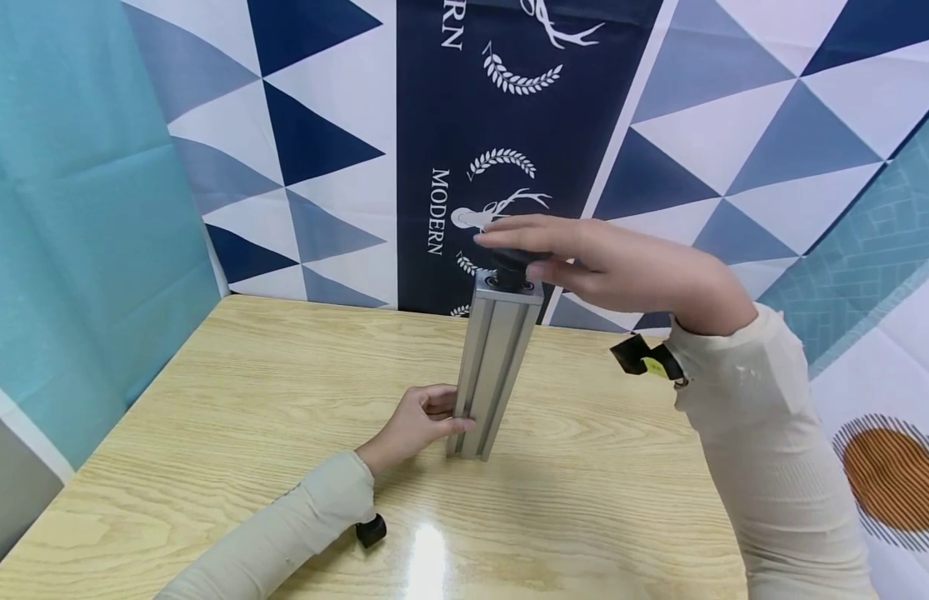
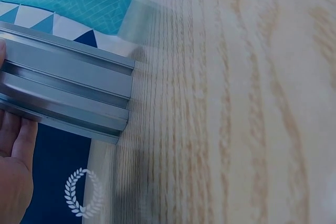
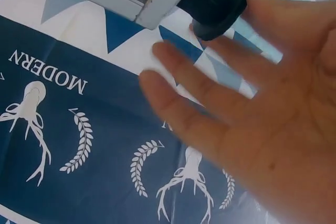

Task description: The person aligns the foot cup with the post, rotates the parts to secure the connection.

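Note:
A silver aluminium profile with grooved sides stands on end on the wooden table, leaning slightly. Low on it, my left hand grips the sides, thumb on the near face and fingers round the far left edge. In the left wrist view the profile's lower end meets the tabletop. A black round foot with a wide rim and a short stem sits on the upper end. My right hand is over this foot, fingers stretched out across it. Its thumb touches the rim in the right wrist view, where the other fingers are spread and blurred.
The wood-grained table reaches back to a hanging cloth with blue and white triangles and a dark printed band. Teal cloth hangs at the left. A small black camera is on the left wrist, another on the right.

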The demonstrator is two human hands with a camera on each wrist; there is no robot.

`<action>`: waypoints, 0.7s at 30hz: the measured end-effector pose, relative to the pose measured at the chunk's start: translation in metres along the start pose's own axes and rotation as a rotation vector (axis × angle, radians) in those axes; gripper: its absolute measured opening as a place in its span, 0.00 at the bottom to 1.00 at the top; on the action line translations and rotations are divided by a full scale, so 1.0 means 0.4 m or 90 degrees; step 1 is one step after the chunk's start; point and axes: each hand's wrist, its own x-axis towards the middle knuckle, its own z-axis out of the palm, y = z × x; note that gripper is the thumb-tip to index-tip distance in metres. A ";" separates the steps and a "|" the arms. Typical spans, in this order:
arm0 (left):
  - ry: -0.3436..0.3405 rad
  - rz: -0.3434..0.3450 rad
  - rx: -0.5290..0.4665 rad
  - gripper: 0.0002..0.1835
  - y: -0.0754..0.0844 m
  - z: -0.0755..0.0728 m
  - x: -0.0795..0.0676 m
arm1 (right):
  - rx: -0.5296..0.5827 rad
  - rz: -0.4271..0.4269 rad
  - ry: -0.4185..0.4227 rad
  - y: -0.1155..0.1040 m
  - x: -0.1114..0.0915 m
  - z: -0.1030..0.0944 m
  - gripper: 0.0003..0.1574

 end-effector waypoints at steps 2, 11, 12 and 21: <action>-0.002 0.003 0.001 0.25 -0.002 0.000 0.001 | -0.001 -0.039 0.006 0.004 0.004 -0.002 0.29; -0.007 0.006 0.003 0.25 -0.005 -0.001 0.003 | -0.090 0.179 0.178 -0.044 0.041 0.038 0.23; -0.008 0.007 0.000 0.25 -0.004 -0.001 0.002 | -0.100 0.226 0.205 -0.050 0.048 0.047 0.27; -0.016 0.012 -0.022 0.25 -0.005 -0.002 0.001 | -0.107 0.371 0.319 -0.063 0.068 0.098 0.41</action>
